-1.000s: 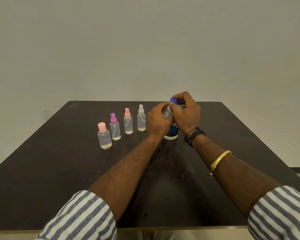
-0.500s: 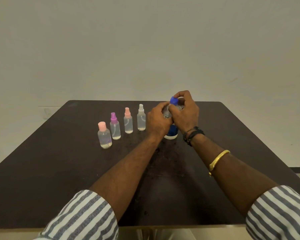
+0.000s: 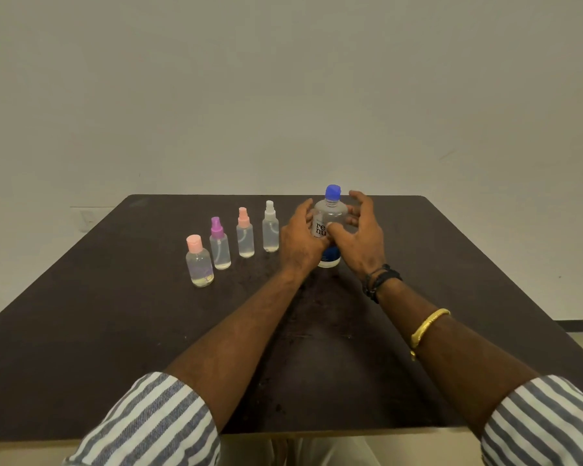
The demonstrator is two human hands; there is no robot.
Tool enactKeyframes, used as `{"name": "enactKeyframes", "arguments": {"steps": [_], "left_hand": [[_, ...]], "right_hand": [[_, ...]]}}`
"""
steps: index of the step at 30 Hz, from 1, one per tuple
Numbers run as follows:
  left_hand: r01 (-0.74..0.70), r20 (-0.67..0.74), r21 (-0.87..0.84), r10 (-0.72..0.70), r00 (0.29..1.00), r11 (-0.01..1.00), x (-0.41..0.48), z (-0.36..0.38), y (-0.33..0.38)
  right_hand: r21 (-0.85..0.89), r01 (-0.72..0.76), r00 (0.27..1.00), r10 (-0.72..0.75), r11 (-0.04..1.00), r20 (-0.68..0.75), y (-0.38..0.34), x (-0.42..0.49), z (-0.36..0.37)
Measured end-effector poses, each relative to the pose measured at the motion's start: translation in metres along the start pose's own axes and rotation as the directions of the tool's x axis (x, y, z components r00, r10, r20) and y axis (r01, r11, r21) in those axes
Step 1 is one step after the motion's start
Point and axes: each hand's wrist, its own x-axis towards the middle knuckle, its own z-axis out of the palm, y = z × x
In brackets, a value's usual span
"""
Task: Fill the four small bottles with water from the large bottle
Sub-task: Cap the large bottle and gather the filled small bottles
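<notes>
The large clear bottle (image 3: 330,212) stands upright on the dark table (image 3: 108,307), its blue cap (image 3: 333,192) on. My left hand (image 3: 300,238) is at its left side and my right hand (image 3: 360,235) at its right, fingers spread and loosely cupped around it; the right thumb lies across the label. Left of it stands a row of four small bottles, all capped: a white sprayer (image 3: 270,230), a peach sprayer (image 3: 245,236), a purple sprayer (image 3: 220,245) and a squat pink-capped one (image 3: 199,264). Each holds clear liquid.
The table's back edge lies just behind the large bottle, with a plain wall (image 3: 283,95) beyond. Bare tabletop stretches to the right of my right hand and in front between my forearms.
My right hand has come off the blue cap and dropped beside the bottle. Both hands have opened out, so the capped bottle now shows between them.
</notes>
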Motion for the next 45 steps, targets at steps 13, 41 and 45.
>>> {"name": "enactKeyframes", "arguments": {"steps": [13,41,45], "left_hand": [[-0.024,-0.01,0.026,0.025,1.0,0.999,0.009,0.015,-0.004],[0.0,0.197,0.071,-0.014,0.98,0.998,0.019,0.051,0.005],[0.05,0.149,0.053,-0.057,0.987,0.997,0.017,0.044,0.007]], "right_hand": [[-0.067,-0.001,1.0,0.001,0.998,-0.002,0.015,0.007,-0.01],[-0.145,-0.081,0.993,0.069,0.986,-0.092,0.05,0.027,-0.037],[-0.227,-0.086,0.979,0.04,0.97,-0.201,0.047,0.025,-0.037]]}}
